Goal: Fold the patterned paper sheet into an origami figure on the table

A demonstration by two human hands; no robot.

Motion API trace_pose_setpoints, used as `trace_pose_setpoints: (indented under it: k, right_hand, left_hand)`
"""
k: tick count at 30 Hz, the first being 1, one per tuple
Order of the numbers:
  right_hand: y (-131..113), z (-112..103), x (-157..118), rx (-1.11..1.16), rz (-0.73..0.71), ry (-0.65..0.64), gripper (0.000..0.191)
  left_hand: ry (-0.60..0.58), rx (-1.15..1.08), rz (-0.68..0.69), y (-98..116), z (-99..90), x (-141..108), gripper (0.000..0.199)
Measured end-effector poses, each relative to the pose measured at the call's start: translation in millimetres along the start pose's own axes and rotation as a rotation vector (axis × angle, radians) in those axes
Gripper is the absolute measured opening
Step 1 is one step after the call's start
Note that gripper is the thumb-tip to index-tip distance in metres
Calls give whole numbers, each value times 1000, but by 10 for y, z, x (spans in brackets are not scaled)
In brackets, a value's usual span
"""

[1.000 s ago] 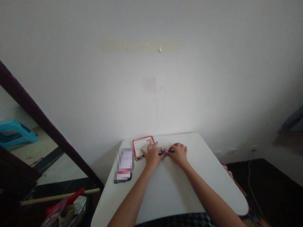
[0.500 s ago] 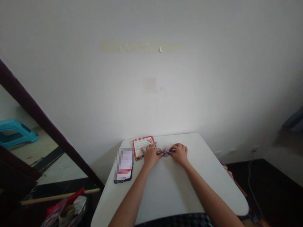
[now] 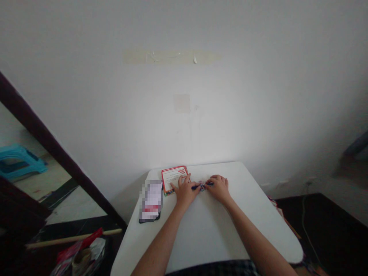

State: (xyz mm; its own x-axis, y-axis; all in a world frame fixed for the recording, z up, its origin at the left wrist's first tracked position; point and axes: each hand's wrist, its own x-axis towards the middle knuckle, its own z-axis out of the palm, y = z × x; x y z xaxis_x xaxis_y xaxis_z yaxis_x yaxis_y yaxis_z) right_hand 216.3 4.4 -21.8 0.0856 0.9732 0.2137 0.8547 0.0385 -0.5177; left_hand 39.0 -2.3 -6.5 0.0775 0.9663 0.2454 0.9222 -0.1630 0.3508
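Between my two hands, over the table, is a small round patterned piece point(image 3: 202, 186) in white, blue and reddish tones, with dark blue strip-like ends on either side. Its exact kind is too small to make out. My left hand point(image 3: 185, 193) pinches the left dark end between thumb and index finger, while its other fingers spread toward the edge of a stack of red-bordered cards point(image 3: 174, 177). On the opposite side, my right hand point(image 3: 219, 188) has its fingers curled and pinches the right dark end.
A phone point(image 3: 152, 199), blurred over, lies left on the white table point(image 3: 207, 237). The wall point(image 3: 184, 134) rises right behind the table. Down at left are a bag of things point(image 3: 83, 257), a wooden stick point(image 3: 71, 238) and a dark-framed mirror point(image 3: 57, 153) showing a blue stool.
My left hand has shifted slightly right, its fingers moving a little on the card stack. The right hand stays nearly in place, and both keep hold of the small piece.
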Motion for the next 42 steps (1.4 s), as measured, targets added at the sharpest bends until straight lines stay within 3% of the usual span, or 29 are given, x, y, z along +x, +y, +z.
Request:
trace_pose_setpoints:
  k: [10, 28, 36, 42]
  right_hand:
    - [-111, -18, -47, -43, 2, 47, 25]
    - [-47, -78, 16, 6, 48, -69, 16]
    - [-50, -55, -13, -14, 24, -30, 17]
    - [-33, -100, -93, -34, -84, -19, 19]
  left_hand:
    - [19, 1, -8, 65, -29, 19, 21]
    - [-130, -32, -9, -112, -35, 104, 22]
    - [-118, -31, 4, -110, -38, 56, 29]
    - [-32, -31, 54, -88, -35, -7, 29]
